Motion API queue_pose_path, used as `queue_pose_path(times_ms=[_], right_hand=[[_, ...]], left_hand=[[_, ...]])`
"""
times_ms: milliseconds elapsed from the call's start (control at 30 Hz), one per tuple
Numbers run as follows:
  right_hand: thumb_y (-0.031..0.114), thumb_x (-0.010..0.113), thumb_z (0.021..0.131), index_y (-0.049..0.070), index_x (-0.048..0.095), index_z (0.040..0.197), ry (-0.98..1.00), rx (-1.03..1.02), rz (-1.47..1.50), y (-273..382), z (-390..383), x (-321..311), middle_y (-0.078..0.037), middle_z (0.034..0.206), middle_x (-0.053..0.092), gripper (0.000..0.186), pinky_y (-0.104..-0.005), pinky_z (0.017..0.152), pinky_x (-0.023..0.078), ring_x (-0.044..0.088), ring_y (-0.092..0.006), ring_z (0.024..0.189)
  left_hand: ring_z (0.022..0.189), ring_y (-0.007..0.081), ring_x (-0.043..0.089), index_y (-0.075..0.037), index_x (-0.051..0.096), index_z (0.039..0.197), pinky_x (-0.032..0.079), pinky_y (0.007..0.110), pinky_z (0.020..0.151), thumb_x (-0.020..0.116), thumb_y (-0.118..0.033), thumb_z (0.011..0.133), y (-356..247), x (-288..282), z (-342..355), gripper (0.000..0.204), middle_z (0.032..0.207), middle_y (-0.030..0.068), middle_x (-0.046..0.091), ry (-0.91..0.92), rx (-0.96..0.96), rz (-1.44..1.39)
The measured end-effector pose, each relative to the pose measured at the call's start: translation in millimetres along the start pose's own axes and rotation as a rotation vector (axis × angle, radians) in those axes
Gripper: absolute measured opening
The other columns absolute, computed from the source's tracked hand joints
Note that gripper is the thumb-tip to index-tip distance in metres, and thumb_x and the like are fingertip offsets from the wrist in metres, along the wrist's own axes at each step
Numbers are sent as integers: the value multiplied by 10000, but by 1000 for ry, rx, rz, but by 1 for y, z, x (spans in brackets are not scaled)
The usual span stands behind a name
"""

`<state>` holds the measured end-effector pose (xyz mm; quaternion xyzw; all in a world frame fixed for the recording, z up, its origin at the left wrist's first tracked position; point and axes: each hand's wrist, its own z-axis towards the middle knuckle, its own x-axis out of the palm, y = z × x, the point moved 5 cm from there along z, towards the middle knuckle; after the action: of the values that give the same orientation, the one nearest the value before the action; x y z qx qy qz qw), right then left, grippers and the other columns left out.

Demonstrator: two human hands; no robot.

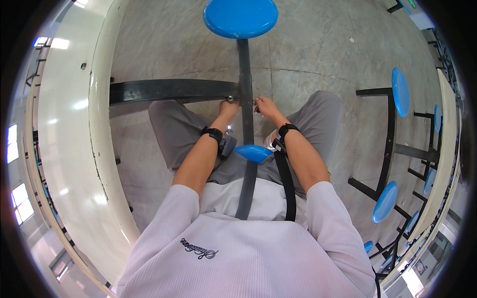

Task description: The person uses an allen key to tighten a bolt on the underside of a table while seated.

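Between my knees a black metal frame joins an upright-looking long bar [246, 107] to a cross bar [169, 90]. My left hand [228, 109] is closed at the left of that joint, round a small metal wrench; its ring-shaped end [230, 99] shows at the fingers and shiny metal shows below the wrist. On the other side of the bar is my right hand [267, 108], fingers pinched close to the metal. Something small and dark shows at its fingertips, too little to name. A blue round seat [253, 153] is under me.
At the far end of the bar sits another blue round seat [240, 19]. A long white tabletop [74, 149] runs along my left. To the right stand more blue stools [400, 92] on black frames, beside another table [447, 144]. The floor [318, 54] is grey concrete.
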<state>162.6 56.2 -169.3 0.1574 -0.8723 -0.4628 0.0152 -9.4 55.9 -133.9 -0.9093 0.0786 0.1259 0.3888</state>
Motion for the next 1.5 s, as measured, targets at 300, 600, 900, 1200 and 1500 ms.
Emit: queue_pose_path(times_ms=[300,600,900,1200,1500], right_hand=[[237,496,847,46,548,941,-26,54,93,26,-18,3,-45,740,577,219,-259,530,414,575,-120,695],[246,476,871,-28,546,923,-17,-43,-13,10,-3,4,-109,682,626,287,-288,472,423,540,-169,523],[287,432,891,-39,541,962,-16,-53,-25,11,-6,6,-114,680,623,351,-292,476,423,543,-173,532],[237,494,830,-15,544,967,-36,37,92,14,-8,4,-97,764,613,291,-283,488,422,582,-166,651],[188,510,805,-14,569,937,-13,48,69,20,-14,1,-92,757,611,249,-282,492,431,594,-165,682]], left_hand=[[537,148,510,-26,618,801,385,295,435,617,-179,787,4,-3,5,154,700,42,589,-2,12,18],[470,136,476,-14,616,785,374,290,418,616,-162,784,-2,-3,0,148,656,44,578,30,54,-2],[487,132,467,-12,617,784,373,281,434,617,-181,784,3,-4,4,169,649,33,560,17,37,2],[516,124,478,-22,626,809,385,280,433,603,-180,797,8,-1,9,160,686,26,585,28,45,-12],[491,118,450,-9,638,839,370,271,426,598,-191,805,11,0,8,190,669,28,569,102,-27,-113]])
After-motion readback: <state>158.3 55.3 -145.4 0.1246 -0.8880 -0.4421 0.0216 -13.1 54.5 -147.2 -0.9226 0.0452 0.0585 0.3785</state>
